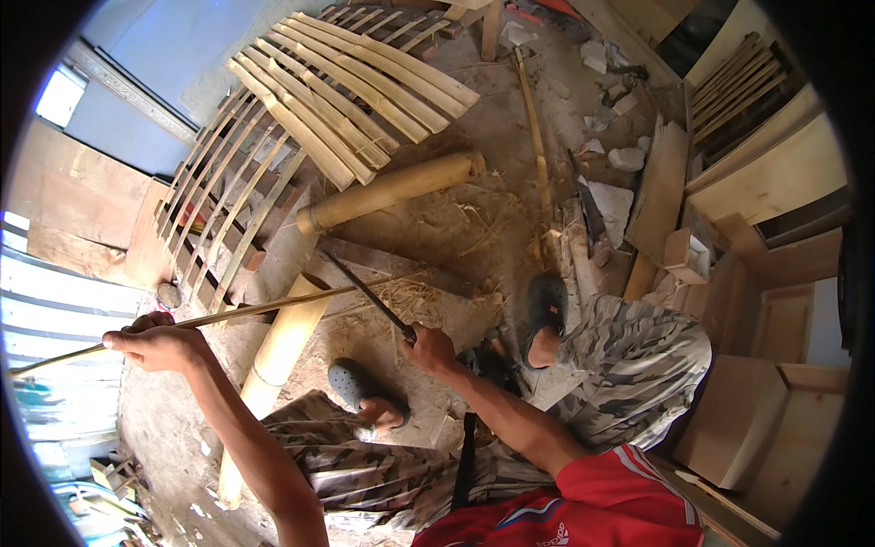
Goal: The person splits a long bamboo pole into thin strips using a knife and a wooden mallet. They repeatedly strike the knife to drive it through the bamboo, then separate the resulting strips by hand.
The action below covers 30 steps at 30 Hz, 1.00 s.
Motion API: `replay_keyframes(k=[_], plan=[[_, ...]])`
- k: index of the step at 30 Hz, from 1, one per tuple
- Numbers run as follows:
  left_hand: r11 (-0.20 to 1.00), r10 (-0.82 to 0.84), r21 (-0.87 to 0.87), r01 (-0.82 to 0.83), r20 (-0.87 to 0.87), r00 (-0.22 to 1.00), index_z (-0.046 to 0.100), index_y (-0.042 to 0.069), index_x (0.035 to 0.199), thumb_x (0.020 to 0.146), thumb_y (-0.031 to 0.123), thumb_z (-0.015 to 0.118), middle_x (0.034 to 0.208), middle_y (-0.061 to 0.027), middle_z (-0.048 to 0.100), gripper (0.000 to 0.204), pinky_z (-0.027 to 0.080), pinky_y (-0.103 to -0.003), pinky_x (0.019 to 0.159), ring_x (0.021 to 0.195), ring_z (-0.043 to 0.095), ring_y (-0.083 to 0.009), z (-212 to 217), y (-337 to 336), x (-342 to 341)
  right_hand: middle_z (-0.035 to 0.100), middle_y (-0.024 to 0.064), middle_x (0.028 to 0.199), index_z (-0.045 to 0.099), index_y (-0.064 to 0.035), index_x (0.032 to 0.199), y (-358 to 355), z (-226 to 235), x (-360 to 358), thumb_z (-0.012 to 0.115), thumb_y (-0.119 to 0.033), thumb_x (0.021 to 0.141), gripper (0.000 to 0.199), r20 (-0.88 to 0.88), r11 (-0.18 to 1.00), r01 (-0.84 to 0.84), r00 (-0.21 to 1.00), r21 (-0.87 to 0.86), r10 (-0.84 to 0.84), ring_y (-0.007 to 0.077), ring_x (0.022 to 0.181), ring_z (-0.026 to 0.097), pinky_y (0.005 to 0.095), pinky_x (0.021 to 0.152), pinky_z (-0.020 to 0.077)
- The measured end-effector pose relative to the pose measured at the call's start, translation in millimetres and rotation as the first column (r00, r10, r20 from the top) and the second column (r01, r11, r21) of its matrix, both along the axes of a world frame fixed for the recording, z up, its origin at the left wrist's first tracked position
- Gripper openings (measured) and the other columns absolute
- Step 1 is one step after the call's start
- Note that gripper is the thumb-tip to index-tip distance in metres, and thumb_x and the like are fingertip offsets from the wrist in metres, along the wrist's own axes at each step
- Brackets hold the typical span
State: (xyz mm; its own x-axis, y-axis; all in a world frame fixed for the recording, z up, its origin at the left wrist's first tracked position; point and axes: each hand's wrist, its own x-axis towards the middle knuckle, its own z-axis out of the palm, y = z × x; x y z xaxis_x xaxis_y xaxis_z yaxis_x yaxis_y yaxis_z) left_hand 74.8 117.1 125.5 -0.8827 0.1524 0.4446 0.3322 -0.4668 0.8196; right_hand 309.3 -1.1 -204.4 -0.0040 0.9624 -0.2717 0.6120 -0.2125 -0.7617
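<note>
Strip point(246, 312): likely light, springy; grip clear of knife point(372, 296).
Left hand point(162, 345): clamped on strip.
Right hand point(430, 349): clamped on knife.

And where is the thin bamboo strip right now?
In the head view, the thin bamboo strip is left of centre, gripped in the left hand and crossing the dark knife in the right hand.

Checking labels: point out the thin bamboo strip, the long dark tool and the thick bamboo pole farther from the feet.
Thin bamboo strip point(237, 313): head view, on its mid-length.
Long dark tool point(377, 304): head view, on its shaft.
Thick bamboo pole point(392, 193): head view, on its side, mid-length.
</note>
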Motion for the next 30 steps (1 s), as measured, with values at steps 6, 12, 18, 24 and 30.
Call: replay_keyframes(k=[6, 12, 18, 24, 30], plan=[[0.998, -0.056, -0.009, 0.056, -0.051, 0.997, 0.025, 0.014, 0.064, 0.102, 0.052, 0.037, 0.052, 0.0004, 0.027, 0.056, 0.028, -0.032, 0.047, 0.047, 0.027, -0.0133, -0.8, 0.4, 4.2, 0.066, 0.0234, 0.077, 0.066, -0.002, 0.091, -16.0, -77.2, 49.5, 0.064, -0.037, 0.085, 0.035, 0.098, 0.978, 0.089, 0.993, -0.19, -0.071, 0.041, 0.075, 0.066, 0.0508, 0.066, 0.0517], [1.0, -0.004, -0.024, 0.001, -0.105, 0.994, 0.024, 0.014, 0.064, 0.102, 0.054, 0.036, 0.052, 0.0008, 0.026, 0.056, 0.027, -0.031, 0.047, 0.047, 0.027, -0.013, -0.7, -2.5, 1.1, 0.068, 0.0262, 0.088, 0.066, 0.0013, 0.103, -18.5, -43.5, 46.6, 0.064, -0.036, 0.085, 0.041, 0.023, 0.95, 0.015, 1.0, -0.312, -0.008, 0.0398, 0.083, 0.067, 0.0499, 0.072, 0.0538], [0.999, -0.047, -0.014, 0.046, -0.051, 0.998, 0.026, 0.014, 0.066, 0.101, 0.056, 0.039, 0.052, 0.0004, 0.028, 0.056, 0.026, -0.03, 0.046, 0.047, 0.027, -0.0128, 4.5, 6.8, 25.8, 0.067, 0.0193, 0.082, 0.066, -0.0016, 0.106, -21.3, -93.4, 54.4, 0.063, -0.036, 0.087, 0.039, 0.068, 0.929, 0.097, 0.995, -0.358, -0.078, 0.0342, 0.073, 0.065, 0.0484, 0.065, 0.0516], [0.999, -0.05, 0.005, 0.05, -0.07, 0.996, 0.03, 0.013, 0.071, 0.101, 0.054, 0.041, 0.052, 0.0001, 0.028, 0.052, 0.026, -0.03, 0.046, 0.047, 0.027, -0.0124, 4.7, 5.1, 13.1, 0.068, 0.0268, 0.095, 0.065, 0.0052, 0.108, -21.7, -53.6, 50.0, 0.063, -0.035, 0.085, 0.046, -0.032, 0.945, 0.013, 0.999, -0.328, -0.025, 0.0374, 0.088, 0.067, 0.0463, 0.076, 0.0547], [0.996, -0.092, 0.011, 0.093, -0.079, 0.993, 0.03, 0.013, 0.07, 0.101, 0.051, 0.043, 0.052, -0.0003, 0.029, 0.052, 0.028, -0.031, 0.045, 0.047, 0.028, -0.0129, 3.0, 3.5, 18.6, 0.069, 0.0207, 0.09, 0.064, 0.0024, 0.113, -14.0, -94.0, 54.5, 0.062, -0.035, 0.088, 0.045, 0.035, 0.888, 0.117, 0.993, -0.444, -0.114, 0.035, 0.081, 0.066, 0.0465, 0.074, 0.0539]])
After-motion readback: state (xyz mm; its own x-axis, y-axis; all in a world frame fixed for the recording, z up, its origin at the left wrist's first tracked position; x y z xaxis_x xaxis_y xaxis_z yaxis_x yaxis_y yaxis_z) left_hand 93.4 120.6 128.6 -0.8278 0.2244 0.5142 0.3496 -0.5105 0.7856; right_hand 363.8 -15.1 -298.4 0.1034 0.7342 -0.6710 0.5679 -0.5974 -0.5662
